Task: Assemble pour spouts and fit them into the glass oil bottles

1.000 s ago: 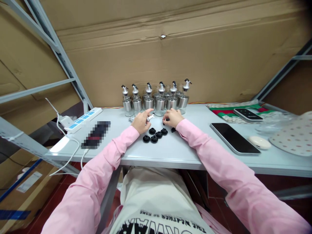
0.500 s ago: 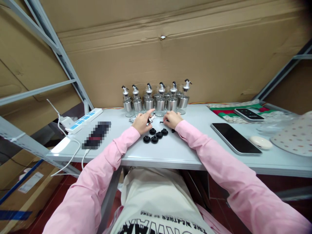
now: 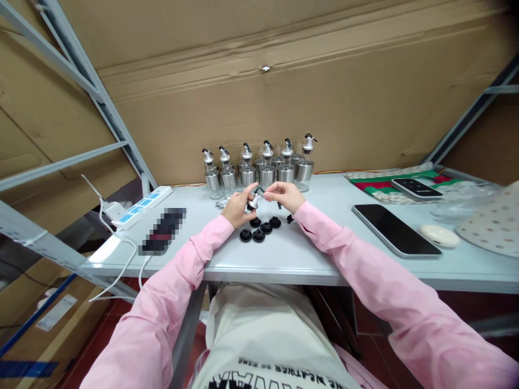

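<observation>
- Right hand [image 3: 287, 196]: half a second ago, low on the desk [image 3: 324, 243], apart from the left; now lifted and brought across, fingertips just beside those of the left hand [image 3: 238, 209].
- Black lever piece [image 3: 260, 190]: now up at the top of the white spout [image 3: 254, 202]; in the earlier frame a dark bar showed at the right fingertips, down near the desk.
- Spout now tilted more upright, its top leaning right; earlier it lay closer to level.
- Left hand: partly curled, thumb and forefinger spread around the spout, gripping it above the desk.
- Right hand: thumb and forefinger nearly closed, pinching the lever piece. Whether it is seated in the spout, cannot tell.
- Five black stoppers [image 3: 266, 227] in a loose cluster on the desk, nearer the wearer than the hands; arrangement unchanged.
- Small black part [image 3: 290, 219] near the right cuff, clearer now that the hand has moved off.
- Bottles [image 3: 266, 176] stand beyond the hands, unmoved, the front six topped with spouts.
- Whitish pieces [image 3: 222, 202] beside the left hand, partly hidden.
</observation>
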Available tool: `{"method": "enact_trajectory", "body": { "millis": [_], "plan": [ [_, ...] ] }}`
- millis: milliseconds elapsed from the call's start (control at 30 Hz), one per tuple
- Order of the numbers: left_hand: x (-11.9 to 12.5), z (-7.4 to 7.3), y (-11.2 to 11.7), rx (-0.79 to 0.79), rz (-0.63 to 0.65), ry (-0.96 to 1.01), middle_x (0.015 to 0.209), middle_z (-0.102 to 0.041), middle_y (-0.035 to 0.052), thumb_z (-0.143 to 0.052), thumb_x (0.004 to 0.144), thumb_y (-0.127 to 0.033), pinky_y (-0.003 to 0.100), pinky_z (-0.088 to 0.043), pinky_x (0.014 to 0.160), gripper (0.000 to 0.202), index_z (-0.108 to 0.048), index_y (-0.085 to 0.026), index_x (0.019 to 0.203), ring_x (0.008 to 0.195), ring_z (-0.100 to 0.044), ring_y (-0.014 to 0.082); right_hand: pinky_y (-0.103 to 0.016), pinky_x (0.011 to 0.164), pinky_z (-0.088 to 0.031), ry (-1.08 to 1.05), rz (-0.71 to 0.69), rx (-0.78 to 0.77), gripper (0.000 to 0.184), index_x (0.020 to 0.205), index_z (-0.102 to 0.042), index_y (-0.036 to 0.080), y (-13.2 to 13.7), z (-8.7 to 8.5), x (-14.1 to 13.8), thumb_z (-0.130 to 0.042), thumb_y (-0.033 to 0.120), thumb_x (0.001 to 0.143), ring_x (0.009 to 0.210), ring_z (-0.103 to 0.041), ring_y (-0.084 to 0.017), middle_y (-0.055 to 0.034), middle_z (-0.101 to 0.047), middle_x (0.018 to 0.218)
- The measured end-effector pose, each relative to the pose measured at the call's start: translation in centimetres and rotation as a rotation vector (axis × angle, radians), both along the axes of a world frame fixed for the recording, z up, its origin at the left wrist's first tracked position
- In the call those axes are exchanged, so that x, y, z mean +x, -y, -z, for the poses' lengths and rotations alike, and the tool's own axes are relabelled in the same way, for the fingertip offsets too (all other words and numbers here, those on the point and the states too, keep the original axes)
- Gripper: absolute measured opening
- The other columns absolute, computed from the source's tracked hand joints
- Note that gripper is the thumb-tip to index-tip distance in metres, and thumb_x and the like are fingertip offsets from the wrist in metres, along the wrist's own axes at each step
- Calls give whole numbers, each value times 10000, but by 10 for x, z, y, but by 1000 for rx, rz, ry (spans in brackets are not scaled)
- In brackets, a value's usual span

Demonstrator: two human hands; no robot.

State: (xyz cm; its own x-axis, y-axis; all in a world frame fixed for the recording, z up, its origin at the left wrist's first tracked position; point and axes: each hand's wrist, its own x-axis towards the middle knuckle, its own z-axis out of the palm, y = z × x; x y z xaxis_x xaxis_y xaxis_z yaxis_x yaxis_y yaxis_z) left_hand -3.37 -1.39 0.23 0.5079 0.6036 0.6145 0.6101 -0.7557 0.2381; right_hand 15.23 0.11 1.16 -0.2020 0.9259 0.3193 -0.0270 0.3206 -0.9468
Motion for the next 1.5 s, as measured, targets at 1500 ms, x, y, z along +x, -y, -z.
{"method": "enact_trajectory", "body": {
  "millis": [1500],
  "plan": [
    [7,-7,13,-69,-77,-178,985,-613,61,-460,650,-97,301,-404,810,610,-368,-131,1252,828,-543,188,-266,619,-486,-218,-448,-402,429,852,-673,157,6,2,4,-832,228,460,593,-585,-97,-11,-654,662]
  ]
}}
